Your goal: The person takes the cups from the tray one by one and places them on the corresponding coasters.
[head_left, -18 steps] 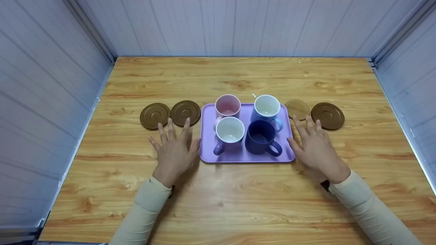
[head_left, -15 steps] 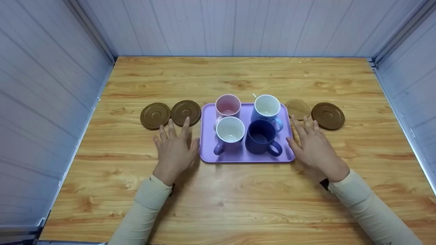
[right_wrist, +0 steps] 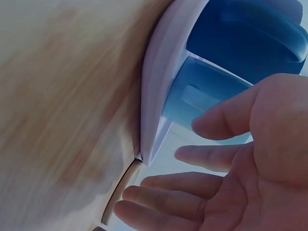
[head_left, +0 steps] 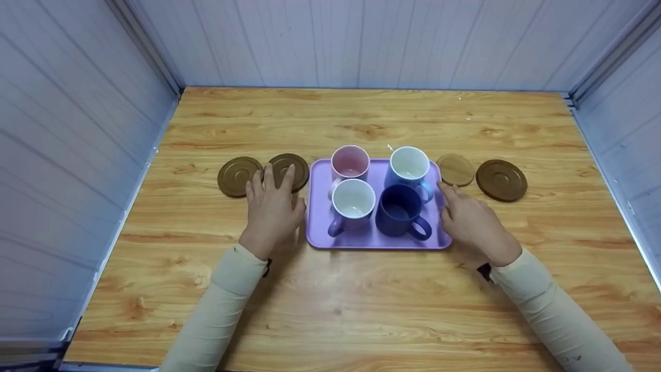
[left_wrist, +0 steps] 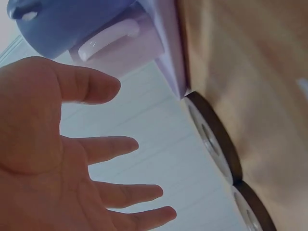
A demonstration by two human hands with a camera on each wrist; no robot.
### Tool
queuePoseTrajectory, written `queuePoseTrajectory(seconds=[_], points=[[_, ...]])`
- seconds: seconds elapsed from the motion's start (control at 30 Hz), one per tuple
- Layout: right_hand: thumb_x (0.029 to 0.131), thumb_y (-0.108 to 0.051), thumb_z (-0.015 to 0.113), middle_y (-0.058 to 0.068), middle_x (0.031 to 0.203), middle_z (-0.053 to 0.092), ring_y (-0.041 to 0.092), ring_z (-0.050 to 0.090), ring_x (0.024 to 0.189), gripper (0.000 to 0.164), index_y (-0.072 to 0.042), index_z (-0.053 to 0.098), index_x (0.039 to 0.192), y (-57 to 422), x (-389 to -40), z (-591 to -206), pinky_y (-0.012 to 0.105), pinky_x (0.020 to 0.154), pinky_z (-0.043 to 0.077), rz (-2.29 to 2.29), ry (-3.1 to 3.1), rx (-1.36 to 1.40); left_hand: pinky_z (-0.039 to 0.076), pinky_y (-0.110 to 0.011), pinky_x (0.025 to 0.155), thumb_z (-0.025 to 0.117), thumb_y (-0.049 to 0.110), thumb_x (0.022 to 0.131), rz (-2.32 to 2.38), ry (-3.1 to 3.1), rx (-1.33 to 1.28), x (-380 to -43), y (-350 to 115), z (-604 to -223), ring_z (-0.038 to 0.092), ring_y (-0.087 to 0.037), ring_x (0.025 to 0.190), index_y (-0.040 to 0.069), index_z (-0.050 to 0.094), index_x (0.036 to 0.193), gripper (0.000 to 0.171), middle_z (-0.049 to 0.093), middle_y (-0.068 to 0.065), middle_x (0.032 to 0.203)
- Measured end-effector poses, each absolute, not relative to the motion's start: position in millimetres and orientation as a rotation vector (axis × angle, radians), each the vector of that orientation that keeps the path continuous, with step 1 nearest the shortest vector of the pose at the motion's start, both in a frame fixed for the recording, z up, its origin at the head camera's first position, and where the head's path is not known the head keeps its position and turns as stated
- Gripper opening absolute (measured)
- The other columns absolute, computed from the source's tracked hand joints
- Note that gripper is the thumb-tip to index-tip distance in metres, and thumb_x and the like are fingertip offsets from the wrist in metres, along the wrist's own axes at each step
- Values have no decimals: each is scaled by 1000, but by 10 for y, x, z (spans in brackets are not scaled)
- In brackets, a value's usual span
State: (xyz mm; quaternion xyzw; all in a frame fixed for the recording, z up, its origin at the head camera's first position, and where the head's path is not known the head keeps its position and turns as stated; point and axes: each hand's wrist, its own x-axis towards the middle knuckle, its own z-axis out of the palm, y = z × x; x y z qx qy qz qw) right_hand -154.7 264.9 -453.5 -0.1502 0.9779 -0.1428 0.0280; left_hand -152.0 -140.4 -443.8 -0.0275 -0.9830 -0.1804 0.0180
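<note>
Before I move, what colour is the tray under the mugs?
The tray is light purple; head view shows it best.

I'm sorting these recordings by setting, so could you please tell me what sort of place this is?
Probably a booth-like workstation: pale panels stand along three sides of the wood-grain table, which holds a tray of mugs between coasters.

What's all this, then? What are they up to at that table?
A person has both hands out over a wooden table, gripping nothing. The left hand is spread near two dark brown coasters; the right hand is near a tan coaster, with another dark brown coaster farther right. Between the hands, a purple tray holds four upright mugs: pink mug, light blue mug, dark blue mug and purple-handled mug. No mug is on a coaster.
</note>
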Motion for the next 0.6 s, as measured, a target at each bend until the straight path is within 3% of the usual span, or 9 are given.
queuePoseTrajectory(seconds=[0.2, 0.4, 0.6], points=[[96, -10, 52, 33, 115, 69, 49, 69, 95, 51, 8, 51, 144, 2638, -1563, -4565, 67, 82, 52, -459, 3027, -509, 9, -72, 121, 64, 32, 94, -533, -3070, -68, -1692, -1398, -4387, 17, -59, 149, 9, 33, 162, 78, 21, -36, 163], [97, -10, 55, 33, 112, 69, 50, 69, 97, 50, 11, 52, 141, 2633, -1567, -4606, 65, 86, 53, -490, 3011, -513, -1, -74, 120, 66, 31, 90, -531, -3198, -123, -1885, -1404, -4400, 2, -56, 154, 6, 25, 164, 88, 11, -34, 167], [96, -12, 57, 29, 104, 69, 48, 68, 96, 45, 9, 56, 136, 2620, -1562, -4653, 64, 82, 54, -494, 3018, -522, -2, -73, 120, 68, 36, 90, -534, -3281, -123, -2112, -1443, -4482, -1, -52, 155, 4, 24, 164, 92, 7, -31, 169]])
